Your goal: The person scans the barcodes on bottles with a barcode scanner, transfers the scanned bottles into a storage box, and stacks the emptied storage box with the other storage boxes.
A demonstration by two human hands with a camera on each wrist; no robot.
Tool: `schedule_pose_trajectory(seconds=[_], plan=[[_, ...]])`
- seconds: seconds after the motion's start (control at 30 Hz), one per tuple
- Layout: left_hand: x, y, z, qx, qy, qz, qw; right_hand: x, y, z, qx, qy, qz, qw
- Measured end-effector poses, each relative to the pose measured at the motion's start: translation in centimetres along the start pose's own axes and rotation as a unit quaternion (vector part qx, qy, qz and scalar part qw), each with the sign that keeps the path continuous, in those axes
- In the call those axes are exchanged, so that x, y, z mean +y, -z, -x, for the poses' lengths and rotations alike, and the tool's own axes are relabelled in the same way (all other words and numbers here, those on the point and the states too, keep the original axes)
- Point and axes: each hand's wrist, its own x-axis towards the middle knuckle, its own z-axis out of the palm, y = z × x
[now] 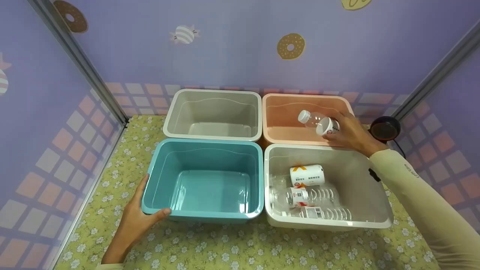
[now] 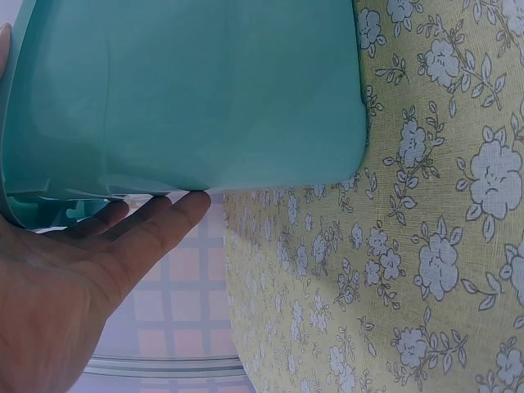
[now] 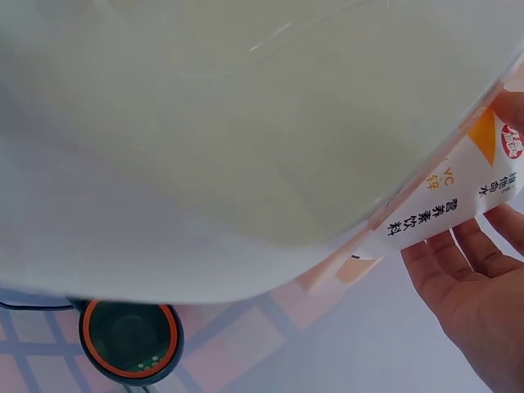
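My right hand (image 1: 348, 131) grips a clear plastic bottle (image 1: 317, 122) with a white cap and white label, holding it tilted over the peach bin (image 1: 307, 98). Its printed label also shows in the right wrist view, with fingers (image 3: 475, 250) around it. At the near left corner of the blue bin (image 1: 206, 215), my left hand (image 1: 137, 213) rests with the thumb at the front rim and the fingers along the side. Those fingers (image 2: 155, 229) lie fairly straight against the outer wall in the left wrist view.
The near right cream bin (image 1: 330, 224) holds several clear bottles (image 1: 318, 195) and a white-labelled bottle (image 1: 307, 175). A grey bin (image 1: 213, 138) stands behind the blue one. Right of the peach bin sits a round dark device (image 1: 385, 128). Patterned walls (image 1: 232, 56) enclose the flowered tablecloth (image 1: 225, 247).
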Motion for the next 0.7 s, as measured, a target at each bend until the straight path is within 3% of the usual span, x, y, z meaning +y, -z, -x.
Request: schedule_pose_trajectory(seconds=[0.27, 0.5, 0.7], plan=[[-0.1, 0.1, 0.0, -0.004, 0.002, -0.002, 1.0000, 0.0, -0.9, -1.4, 0.007, 0.112, -0.039, 0.9929], [-0.1, 0.1, 0.1, -0.005, 0.007, 0.005, 0.9999, -0.1, -1.1, -1.5, -0.002, 0.100, -0.023, 0.9948], [-0.1, 0.1, 0.0, -0.003, 0.009, 0.011, 0.9999, -0.1, -0.9, -0.5, 0.001, 0.049, 0.015, 0.9987]])
